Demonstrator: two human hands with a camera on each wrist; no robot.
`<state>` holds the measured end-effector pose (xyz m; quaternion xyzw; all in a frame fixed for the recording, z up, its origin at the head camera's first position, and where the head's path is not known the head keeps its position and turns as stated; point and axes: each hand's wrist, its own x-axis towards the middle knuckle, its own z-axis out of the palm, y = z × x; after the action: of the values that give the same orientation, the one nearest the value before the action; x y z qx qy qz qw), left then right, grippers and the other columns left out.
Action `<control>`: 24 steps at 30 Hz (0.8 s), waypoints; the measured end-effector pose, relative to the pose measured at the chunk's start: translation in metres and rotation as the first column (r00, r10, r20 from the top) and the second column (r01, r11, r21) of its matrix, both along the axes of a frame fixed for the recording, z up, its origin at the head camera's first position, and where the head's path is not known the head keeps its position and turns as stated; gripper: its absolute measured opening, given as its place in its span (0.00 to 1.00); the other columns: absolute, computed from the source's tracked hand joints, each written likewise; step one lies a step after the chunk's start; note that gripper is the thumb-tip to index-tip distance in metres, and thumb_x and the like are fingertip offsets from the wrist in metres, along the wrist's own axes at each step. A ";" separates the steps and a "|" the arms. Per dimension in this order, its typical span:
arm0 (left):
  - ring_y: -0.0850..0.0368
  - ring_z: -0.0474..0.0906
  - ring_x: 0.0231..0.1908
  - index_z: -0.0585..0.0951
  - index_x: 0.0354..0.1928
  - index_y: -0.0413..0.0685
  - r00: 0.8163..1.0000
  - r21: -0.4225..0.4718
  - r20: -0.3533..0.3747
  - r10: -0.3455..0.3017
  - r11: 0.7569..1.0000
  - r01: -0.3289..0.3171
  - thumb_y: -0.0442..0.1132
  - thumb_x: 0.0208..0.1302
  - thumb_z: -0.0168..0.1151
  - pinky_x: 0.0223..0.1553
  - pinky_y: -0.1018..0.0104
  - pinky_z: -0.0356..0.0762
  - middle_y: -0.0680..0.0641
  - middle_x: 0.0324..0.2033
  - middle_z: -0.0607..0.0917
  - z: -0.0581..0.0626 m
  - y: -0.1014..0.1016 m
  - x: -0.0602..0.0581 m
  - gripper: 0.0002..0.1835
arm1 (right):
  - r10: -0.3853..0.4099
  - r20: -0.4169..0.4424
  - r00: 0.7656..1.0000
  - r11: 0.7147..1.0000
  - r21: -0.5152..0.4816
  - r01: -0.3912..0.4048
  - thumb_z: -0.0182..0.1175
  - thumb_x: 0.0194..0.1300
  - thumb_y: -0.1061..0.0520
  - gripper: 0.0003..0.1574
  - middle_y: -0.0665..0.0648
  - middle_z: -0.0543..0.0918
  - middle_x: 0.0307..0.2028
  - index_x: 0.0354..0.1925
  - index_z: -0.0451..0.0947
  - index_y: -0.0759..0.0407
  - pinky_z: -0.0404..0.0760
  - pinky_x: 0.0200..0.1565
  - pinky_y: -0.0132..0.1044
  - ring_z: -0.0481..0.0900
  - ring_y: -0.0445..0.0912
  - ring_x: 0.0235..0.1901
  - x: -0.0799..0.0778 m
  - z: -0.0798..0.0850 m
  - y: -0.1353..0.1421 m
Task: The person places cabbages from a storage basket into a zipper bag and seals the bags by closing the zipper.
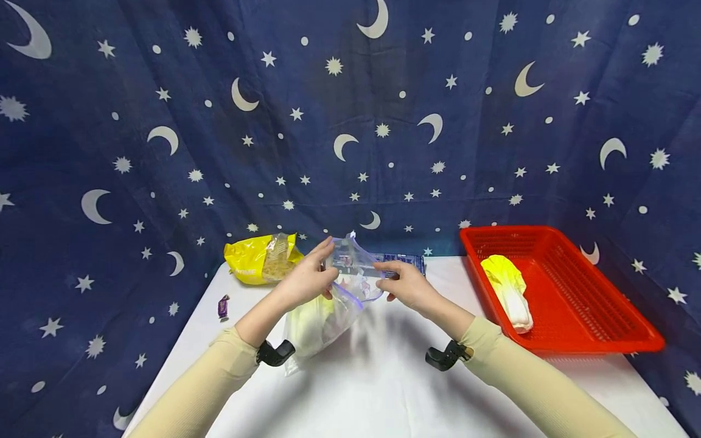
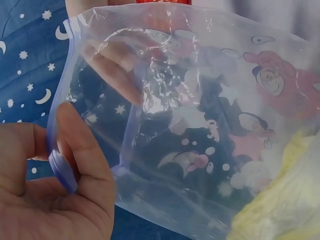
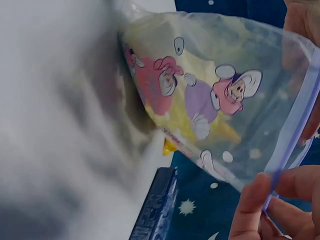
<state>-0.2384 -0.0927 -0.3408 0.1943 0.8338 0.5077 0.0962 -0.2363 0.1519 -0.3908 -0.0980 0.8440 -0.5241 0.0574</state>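
Nearest, wears cream sleeves [image 1: 531, 371] and a black device [image 1: 276, 353] at each wrist, reaching over a white-covered table [image 1: 378, 389]. Above the table's middle, holds a clear zip bag [image 3: 235, 115], printed with pink and purple cartoon figures and slanting with its mouth up toward the right. Shows, inside the lower part, a pale yellow leafy vegetable [image 1: 308, 322]. Cannot tell from this angle about the bag's lower end: touching the table or just above.

With the left hand [image 1: 308, 278], pinches one side of the purple zip edge [image 3: 293, 131] between thumb and fingers. With the right hand [image 1: 412, 286], pinches the opposite side between thumb and index finger. Between both hands, holds the mouth apart.

To the left, well apart from the bag, shows a small purple wrapped piece [image 1: 223, 308]. To the right, shows a red basket [image 1: 580, 304] with a yellow-leaved, white-stemmed cabbage [image 1: 506, 289] lying along its left side. Farther back, includes a yellow packet [image 1: 249, 260] behind the left hand and a dark blue packet [image 1: 405, 263] partly behind the bag. Ends at a blue curtain [image 1: 328, 91] patterned with white moons and stars.
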 end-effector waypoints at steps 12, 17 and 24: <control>0.49 0.74 0.21 0.57 0.78 0.36 0.989 -0.097 -0.090 -0.115 0.990 0.106 0.29 0.69 0.48 0.29 0.56 0.88 0.54 0.81 0.48 -0.013 0.002 -0.002 0.35 | 0.010 -0.026 1.000 1.000 0.030 -0.010 0.55 0.50 0.70 0.46 0.69 0.69 0.70 0.71 0.68 0.69 0.86 0.29 0.44 0.78 0.46 0.21 -0.006 -0.022 0.010; 0.50 0.74 0.22 0.58 0.78 0.36 0.990 -0.063 -0.036 -0.137 0.989 0.135 0.30 0.69 0.49 0.29 0.58 0.88 0.55 0.80 0.53 -0.019 0.004 -0.001 0.35 | -0.024 0.041 0.999 1.000 0.011 0.023 0.56 0.52 0.70 0.45 0.70 0.75 0.61 0.71 0.67 0.71 0.85 0.28 0.38 0.79 0.45 0.20 -0.007 -0.027 0.013; 0.53 0.79 0.22 0.57 0.78 0.35 0.990 0.009 0.017 -0.137 0.991 0.137 0.30 0.66 0.53 0.32 0.59 0.89 0.50 0.81 0.50 -0.026 0.011 -0.001 0.38 | -0.006 0.108 0.994 0.999 -0.049 0.011 0.55 0.55 0.71 0.44 0.70 0.76 0.60 0.72 0.64 0.73 0.88 0.31 0.40 0.81 0.46 0.21 -0.008 -0.031 0.016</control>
<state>-0.2393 -0.0820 -0.3666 0.2470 0.8156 0.5049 0.1376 -0.2442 0.1681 -0.4216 -0.0674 0.8268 -0.5498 0.0982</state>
